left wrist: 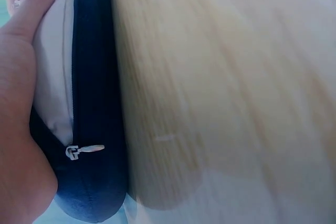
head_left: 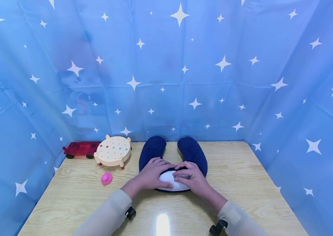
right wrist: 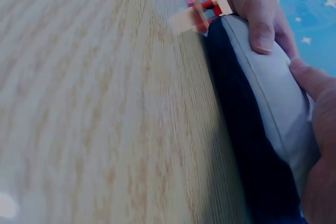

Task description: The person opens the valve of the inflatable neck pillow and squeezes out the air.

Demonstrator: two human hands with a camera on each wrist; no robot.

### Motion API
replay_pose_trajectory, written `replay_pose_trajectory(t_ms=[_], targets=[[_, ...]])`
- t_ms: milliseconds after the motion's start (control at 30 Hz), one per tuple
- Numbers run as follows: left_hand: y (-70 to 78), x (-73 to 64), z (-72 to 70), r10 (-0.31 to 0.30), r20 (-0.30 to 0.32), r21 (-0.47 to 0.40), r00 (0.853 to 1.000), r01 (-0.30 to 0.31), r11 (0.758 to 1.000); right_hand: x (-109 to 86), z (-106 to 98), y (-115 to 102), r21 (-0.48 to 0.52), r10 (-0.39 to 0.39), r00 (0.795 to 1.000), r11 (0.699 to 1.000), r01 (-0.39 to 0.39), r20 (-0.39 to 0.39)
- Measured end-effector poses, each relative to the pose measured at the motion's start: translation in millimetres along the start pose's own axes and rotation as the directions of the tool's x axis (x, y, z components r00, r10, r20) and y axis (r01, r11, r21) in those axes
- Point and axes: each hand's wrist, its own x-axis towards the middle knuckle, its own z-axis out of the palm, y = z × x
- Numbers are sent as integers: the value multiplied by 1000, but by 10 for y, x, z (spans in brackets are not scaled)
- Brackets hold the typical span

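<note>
A dark blue U-shaped neck pillow [head_left: 195, 154] lies on the table with its curved end towards me. Along that end the cover is unzipped, and the white inner pillow [head_left: 167, 178] bulges through the opening. The zipper pull [left wrist: 92, 149] sits at one end of the gap. My left hand [head_left: 154, 173] grips the pillow from its left side, thumb on the white part and fingers over the far edge. From the right, my right hand [head_left: 194, 178] holds the same end with bent fingers, its thumb [right wrist: 310, 77] against the white part. Some fingertips are hidden.
On the left of the wooden table [head_left: 243, 183] stand a cream round dotted toy stand [head_left: 113, 152] with short legs, a red wheeled toy [head_left: 80, 149] and a small pink rubber duck [head_left: 106, 178]. A blue star-patterned curtain [head_left: 166, 65] encloses the back and sides.
</note>
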Motion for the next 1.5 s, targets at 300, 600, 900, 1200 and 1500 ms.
replay_pose_trajectory(t_ms=[300, 600, 900, 1200, 1500], targets=[[-18, 14, 49, -30, -15, -15, 999, 30, 999, -1, 2, -11, -1, -25, 1000, 1000, 25, -15], [-12, 10, 42, -52, -23, -37, 998, 52, 998, -9, 18, -27, 16, -7, 1000, 1000, 7, -17], [1, 4, 19, -58, -12, -45, 998, 58, 997, -15, 31, -6, 41, 29, 999, 999, -29, -12], [-9, 14, 38, -65, -17, -45, 998, 64, 997, -11, 29, -12, 46, 45, 999, 998, -44, -13], [-1, 17, 44, -66, -18, -43, 998, 65, 997, -15, 41, -10, 40, 13, 1000, 999, -12, -25]])
